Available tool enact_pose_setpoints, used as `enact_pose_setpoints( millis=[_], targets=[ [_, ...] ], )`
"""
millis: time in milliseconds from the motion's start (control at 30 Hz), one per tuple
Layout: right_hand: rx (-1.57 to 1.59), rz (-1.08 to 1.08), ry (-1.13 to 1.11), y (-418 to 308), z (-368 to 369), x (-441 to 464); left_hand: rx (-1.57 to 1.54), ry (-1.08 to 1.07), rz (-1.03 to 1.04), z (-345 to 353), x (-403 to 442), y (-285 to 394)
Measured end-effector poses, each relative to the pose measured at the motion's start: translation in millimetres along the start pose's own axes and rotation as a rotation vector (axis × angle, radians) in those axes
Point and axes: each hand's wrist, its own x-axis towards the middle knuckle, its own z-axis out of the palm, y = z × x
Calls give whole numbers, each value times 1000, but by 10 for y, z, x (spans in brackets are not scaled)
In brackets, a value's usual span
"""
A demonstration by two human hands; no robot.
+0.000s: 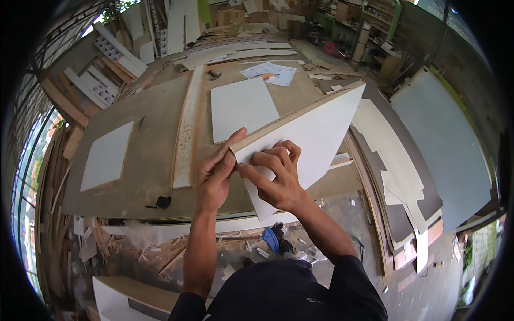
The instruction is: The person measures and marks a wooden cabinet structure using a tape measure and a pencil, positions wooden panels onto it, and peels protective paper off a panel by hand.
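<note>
A white-faced board [316, 136] is held up and tilted in front of me, its brown raw edge [300, 112] facing up and away. My left hand [215, 176] is closed round the near left corner, with the thumb in front and fingers along the edge. My right hand [276, 176] lies against the white face with its fingers bent. Its index finger reaches the corner beside my left thumb. Whether anything small sits between these fingertips is hidden. Behind the board, another white panel [241, 107] lies flat on the worktable [152, 160].
On the table lie a long narrow strip [187, 128], a smaller white panel [107, 157], a black tape measure [163, 202], a hammer [213, 75] and paper drawings [276, 72]. Large sheets [439, 144] lean at the right. Offcuts and a blue item [272, 241] litter the floor.
</note>
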Motion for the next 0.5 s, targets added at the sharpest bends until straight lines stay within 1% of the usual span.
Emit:
enact_pose_setpoints(
  millis=[67,167,200,267,300,367,467,500],
  targets=[
    [-17,-15,-6,12,10,5,21,69,30,32,28,-13],
    [-43,-26,-30,41,24,-17,26,15,8,-62,51,-41],
    [-5,-5,-23,53,37,-45,29,-3,1,-70,58,-45],
    [24,14,-13,43,53,-45,11,10,21,-36,82,-40],
    [43,33,23,24,64,-36,4,13,28,-30,93,-31],
    [58,58,56,-34,73,-21,8,22,-24,-31,91,3],
    [32,109,97,-124,76,47,11,-11,-9,-56,97,-22],
    [16,156,142,-168,83,53,9,-14,-10,-54,97,-31]
  ],
)
